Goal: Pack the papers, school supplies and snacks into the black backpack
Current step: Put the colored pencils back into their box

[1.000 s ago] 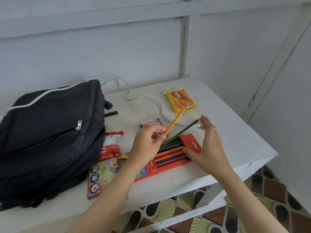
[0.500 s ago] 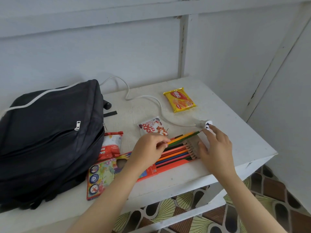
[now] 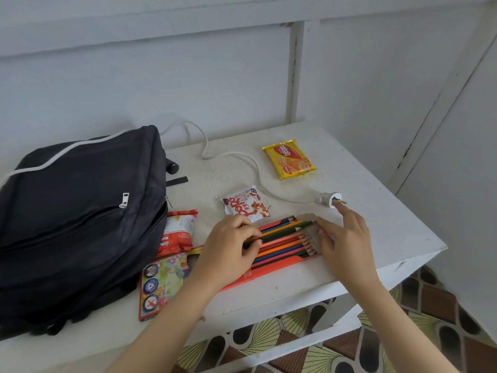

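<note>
The black backpack [image 3: 80, 211] lay on its side across the left half of the white tabletop [image 3: 390, 232], its zips drawn closed as far as I could see, and its bulk hid whatever was behind it. Tucked against its near edge was a red-and-white snack packet [image 3: 178, 230], touching the fabric. A second snack packet [image 3: 246, 204], white with red lettering, lay just beyond the person's left hand, and a third, the yellow wafer packet [image 3: 289, 158], lay well apart towards the back. That made three snacks and one bag.

A white cable [image 3: 231, 156] snaked from behind the backpack between the two far packets and ended in a plug [image 3: 329, 199] near the right hand's fingertips.

At the front edge lay one orange pencil box [image 3: 166, 281], flat and open, with the coloured pencils [image 3: 285, 238] side by side inside it. The hands covered part of the row, so I could not count them.

The left hand [image 3: 231, 246] rested on the pencils with its fingers curled, pinching a dark one. The right hand [image 3: 344, 238] was released, its fingers straight and laid against the cardboard flap at the pencil tips, grasping nothing.
</note>
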A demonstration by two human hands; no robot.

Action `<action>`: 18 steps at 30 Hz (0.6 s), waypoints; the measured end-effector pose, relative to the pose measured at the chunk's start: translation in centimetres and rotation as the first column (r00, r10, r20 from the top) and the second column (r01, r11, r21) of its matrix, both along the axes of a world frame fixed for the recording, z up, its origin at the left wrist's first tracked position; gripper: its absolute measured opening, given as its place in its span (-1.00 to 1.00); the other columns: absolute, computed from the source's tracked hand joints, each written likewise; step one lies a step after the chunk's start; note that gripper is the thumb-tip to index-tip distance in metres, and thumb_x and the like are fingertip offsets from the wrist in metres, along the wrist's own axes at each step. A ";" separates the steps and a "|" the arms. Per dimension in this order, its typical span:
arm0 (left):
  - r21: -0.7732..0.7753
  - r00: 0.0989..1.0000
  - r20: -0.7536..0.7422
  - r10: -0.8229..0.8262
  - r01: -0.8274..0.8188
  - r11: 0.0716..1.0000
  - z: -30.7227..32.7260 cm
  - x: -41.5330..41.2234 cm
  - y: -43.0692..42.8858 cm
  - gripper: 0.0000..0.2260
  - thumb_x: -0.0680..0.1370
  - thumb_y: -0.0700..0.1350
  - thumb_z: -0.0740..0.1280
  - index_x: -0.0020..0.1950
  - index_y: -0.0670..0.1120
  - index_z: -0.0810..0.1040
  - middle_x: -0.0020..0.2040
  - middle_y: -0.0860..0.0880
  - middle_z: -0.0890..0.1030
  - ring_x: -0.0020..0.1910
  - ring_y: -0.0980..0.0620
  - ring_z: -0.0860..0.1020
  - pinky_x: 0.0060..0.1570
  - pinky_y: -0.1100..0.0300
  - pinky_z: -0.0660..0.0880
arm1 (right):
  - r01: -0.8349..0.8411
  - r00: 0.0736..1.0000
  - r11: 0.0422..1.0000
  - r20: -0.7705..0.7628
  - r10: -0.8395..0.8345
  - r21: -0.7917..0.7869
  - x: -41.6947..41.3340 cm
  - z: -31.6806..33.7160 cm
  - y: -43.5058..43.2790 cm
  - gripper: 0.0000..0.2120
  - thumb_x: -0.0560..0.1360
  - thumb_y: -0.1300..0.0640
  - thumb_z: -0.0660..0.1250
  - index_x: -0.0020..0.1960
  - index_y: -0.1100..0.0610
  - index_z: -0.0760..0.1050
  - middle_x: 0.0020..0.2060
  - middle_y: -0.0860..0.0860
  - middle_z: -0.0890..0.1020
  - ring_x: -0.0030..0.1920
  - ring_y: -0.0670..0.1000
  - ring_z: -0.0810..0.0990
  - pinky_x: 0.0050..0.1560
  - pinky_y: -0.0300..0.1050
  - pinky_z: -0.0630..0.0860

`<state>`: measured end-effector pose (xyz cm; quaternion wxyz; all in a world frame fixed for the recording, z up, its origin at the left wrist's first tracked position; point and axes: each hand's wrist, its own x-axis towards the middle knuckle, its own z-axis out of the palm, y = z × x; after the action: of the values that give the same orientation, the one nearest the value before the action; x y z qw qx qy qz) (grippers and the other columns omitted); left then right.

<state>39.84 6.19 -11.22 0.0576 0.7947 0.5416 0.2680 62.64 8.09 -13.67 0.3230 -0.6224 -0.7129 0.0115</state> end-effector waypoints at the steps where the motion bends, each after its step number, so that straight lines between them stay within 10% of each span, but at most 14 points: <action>1: -0.008 1.000 -0.010 -0.002 0.002 1.000 -0.1 -0.1 0.0 -0.78 0.49 -0.10 0.38 0.13 -0.01 0.61 0.03 0.03 0.54 0.01 0.08 0.50 0.04 0.15 0.49 | -0.005 1.000 1.000 -0.002 0.005 0.006 0.0 0.0 -0.1 -0.78 0.40 0.33 0.43 0.01 0.16 0.67 0.23 0.26 0.51 0.22 0.36 0.45 0.15 0.26 0.41; 5: -0.164 0.969 -0.192 -0.156 0.125 0.979 -0.2 0.0 -0.6 -0.52 0.58 0.20 0.04 0.47 0.09 0.23 0.51 0.06 0.16 0.46 0.10 0.10 0.41 0.16 -0.05 | -0.030 0.999 0.999 0.035 0.028 0.032 -0.3 -0.1 -0.4 -0.77 0.47 0.21 0.30 0.06 0.13 0.65 0.23 0.23 0.52 0.20 0.34 0.46 0.14 0.24 0.41; 8: -0.277 0.924 -0.335 -0.186 0.092 0.956 -0.7 0.1 -1.0 -0.35 0.48 0.34 -0.24 0.53 0.10 -0.06 0.48 0.14 -0.22 0.47 0.20 -0.24 0.39 0.20 -0.36 | -0.023 0.997 1.000 0.080 0.023 -0.005 -0.6 -0.3 -0.8 -0.64 0.50 0.05 0.12 0.12 0.12 0.62 0.28 0.22 0.49 0.23 0.33 0.45 0.18 0.21 0.39; 18: -0.285 0.902 -0.390 -0.186 0.074 0.956 -1.0 0.8 -1.4 -0.31 0.48 0.33 -0.23 0.52 0.01 -0.21 0.49 0.13 -0.28 0.44 0.22 -0.34 0.41 0.16 -0.38 | -0.037 0.996 0.996 0.081 0.044 -0.084 -0.8 0.4 -1.5 -0.55 0.53 -0.09 0.01 0.21 0.04 0.55 0.36 0.19 0.40 0.34 0.27 0.35 0.30 0.18 0.28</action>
<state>40.68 4.76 -12.23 0.0646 0.8531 0.5175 0.0153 61.85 6.62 -13.28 0.2669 -0.6205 -0.7371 0.0217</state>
